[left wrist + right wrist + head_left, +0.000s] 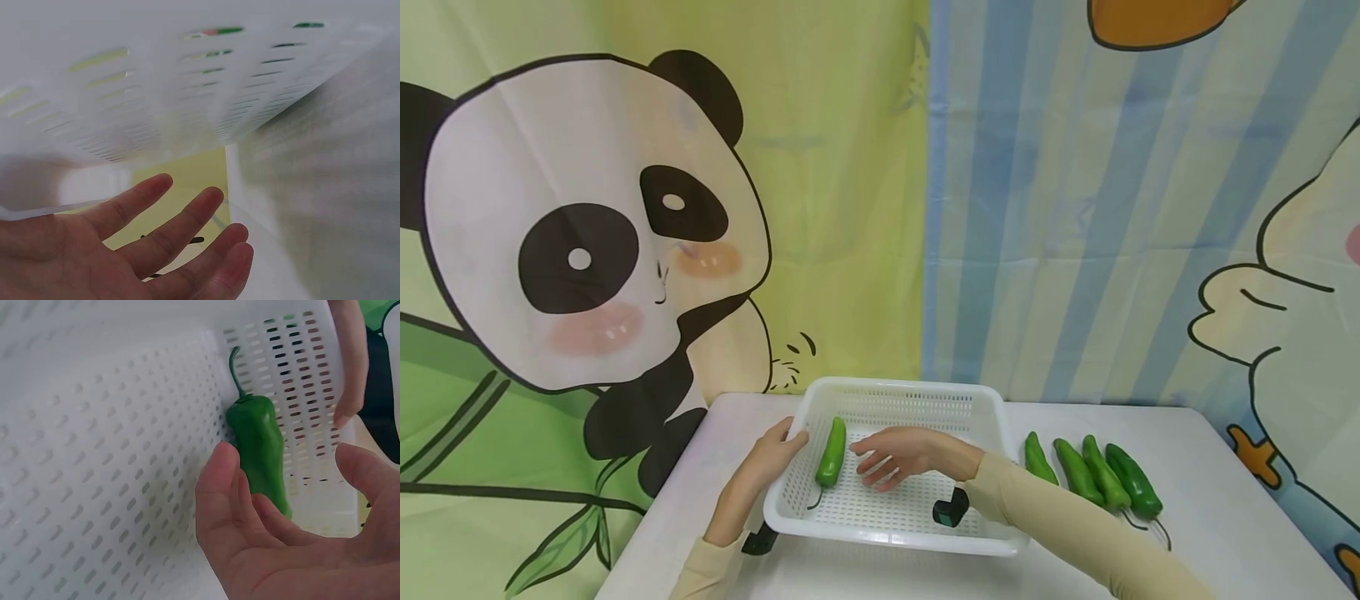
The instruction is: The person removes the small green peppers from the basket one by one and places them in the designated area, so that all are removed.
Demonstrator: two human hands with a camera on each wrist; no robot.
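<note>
A white perforated plastic basket (887, 537) stands on the table, with one green pepper (832, 454) lying inside along its left side. My left hand (777, 454) holds the basket's left rim, the thumb hooked over it. In the left wrist view, the fingers (169, 244) of that hand extend outside, below the rim. My right hand (898, 454) is over the basket to the right of the pepper, its fingers loosely bent and nothing between them. In the right wrist view, its fingertips overlap the lower part of the pepper (259, 447).
Several green peppers (1101, 475) with long stems lie side by side on the white table (1176, 450), right of the basket. Behind the table hangs a curtain (850, 250) printed with a panda and stripes. A black wrist device (951, 507) is on my right wrist.
</note>
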